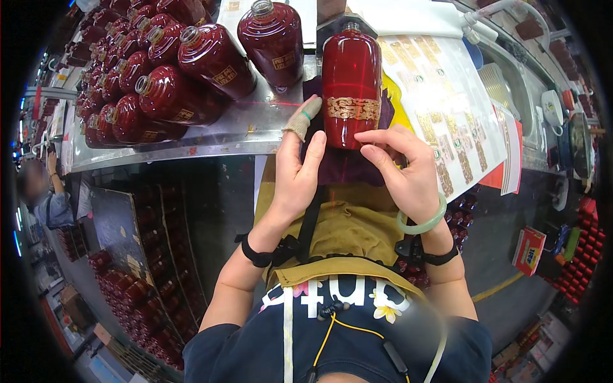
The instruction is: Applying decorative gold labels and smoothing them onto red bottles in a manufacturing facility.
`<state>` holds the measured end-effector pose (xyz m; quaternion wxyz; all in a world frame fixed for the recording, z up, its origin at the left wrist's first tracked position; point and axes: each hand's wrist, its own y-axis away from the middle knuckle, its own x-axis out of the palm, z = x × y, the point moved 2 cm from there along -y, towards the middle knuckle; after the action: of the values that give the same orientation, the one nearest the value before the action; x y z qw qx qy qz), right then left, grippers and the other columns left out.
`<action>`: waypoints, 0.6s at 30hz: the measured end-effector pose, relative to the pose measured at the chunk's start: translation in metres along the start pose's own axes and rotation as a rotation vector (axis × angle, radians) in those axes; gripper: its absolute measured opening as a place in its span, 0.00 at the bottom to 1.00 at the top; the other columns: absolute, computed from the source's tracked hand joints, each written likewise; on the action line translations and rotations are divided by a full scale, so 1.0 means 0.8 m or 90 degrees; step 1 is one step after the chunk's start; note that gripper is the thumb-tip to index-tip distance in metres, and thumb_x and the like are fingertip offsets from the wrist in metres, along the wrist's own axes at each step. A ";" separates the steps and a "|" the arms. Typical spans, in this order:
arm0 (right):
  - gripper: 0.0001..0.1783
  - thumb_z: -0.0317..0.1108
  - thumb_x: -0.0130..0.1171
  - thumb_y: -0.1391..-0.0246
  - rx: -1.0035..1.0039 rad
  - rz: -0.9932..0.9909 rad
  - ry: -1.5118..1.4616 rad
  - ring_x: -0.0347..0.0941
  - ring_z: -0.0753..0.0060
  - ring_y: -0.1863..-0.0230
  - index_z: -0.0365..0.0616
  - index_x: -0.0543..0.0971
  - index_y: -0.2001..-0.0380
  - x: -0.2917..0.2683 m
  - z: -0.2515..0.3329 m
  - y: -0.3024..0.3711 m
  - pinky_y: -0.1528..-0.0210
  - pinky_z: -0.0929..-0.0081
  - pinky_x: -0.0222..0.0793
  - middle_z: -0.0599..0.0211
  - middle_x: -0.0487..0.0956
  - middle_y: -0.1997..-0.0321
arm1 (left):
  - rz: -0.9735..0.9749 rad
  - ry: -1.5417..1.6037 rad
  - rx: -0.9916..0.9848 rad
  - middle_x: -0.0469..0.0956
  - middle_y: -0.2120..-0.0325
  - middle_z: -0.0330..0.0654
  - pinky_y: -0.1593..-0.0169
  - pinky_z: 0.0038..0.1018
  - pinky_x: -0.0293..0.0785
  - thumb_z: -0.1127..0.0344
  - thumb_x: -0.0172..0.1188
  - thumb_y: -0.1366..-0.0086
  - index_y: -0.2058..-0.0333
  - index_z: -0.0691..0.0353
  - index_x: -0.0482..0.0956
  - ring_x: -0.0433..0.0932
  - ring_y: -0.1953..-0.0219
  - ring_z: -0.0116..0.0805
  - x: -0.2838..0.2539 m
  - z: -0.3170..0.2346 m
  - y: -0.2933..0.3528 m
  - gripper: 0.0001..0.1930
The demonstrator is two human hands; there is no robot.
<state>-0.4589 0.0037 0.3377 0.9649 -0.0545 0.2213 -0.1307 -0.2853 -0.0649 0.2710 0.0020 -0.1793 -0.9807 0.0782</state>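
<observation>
A dark red glass bottle (351, 67) lies before me with its clear neck pointing away. A patterned gold band (352, 108) crosses its lower part, and thin red light lines fall on the glass. My left hand (297, 159) is beside the bottle's left base, thumb and fingers apart, with a cloth cover on one fingertip. At the right of the base, my right hand (408, 169) has its index fingertip at the glass, the thumb a little apart from it and the other fingers curled. Purple cloth (357, 171) shows under the bottle.
Many red bottles (214, 57) crowd the metal table (211, 140) at left. White sheets of gold decals (456, 102) cover the right side, beside a sink (520, 83). Racks of bottles (147, 268) stand below left. A co-worker (54, 198) is at far left.
</observation>
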 end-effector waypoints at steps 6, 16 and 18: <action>0.17 0.27 0.73 0.47 0.066 0.009 -0.115 0.66 0.83 0.71 0.41 0.75 0.59 0.004 0.006 0.009 0.67 0.81 0.63 0.74 0.75 0.72 | -0.010 0.031 0.004 0.83 0.60 0.38 0.55 0.23 0.72 0.74 0.64 0.32 0.42 0.65 0.77 0.76 0.62 0.23 0.001 -0.043 0.024 0.20; 0.13 0.31 0.74 0.47 0.077 0.014 0.028 0.69 0.81 0.73 0.40 0.82 0.61 -0.011 -0.002 0.010 0.69 0.79 0.65 0.70 0.79 0.73 | -0.014 0.115 -0.111 0.82 0.68 0.31 0.65 0.16 0.68 0.75 0.70 0.35 0.44 0.65 0.80 0.75 0.68 0.15 0.010 -0.042 0.015 0.20; 0.10 0.30 0.73 0.46 0.076 0.000 0.037 0.70 0.80 0.73 0.40 0.83 0.63 -0.016 -0.010 0.010 0.68 0.79 0.66 0.70 0.79 0.72 | -0.019 0.074 -0.092 0.82 0.68 0.31 0.66 0.16 0.67 0.76 0.69 0.35 0.44 0.65 0.80 0.74 0.68 0.15 0.012 -0.037 0.012 0.21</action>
<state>-0.4718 0.0142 0.3344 0.9596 0.0068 0.2410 -0.1452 -0.2897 -0.0481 0.2987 0.0474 -0.1682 -0.9846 -0.0034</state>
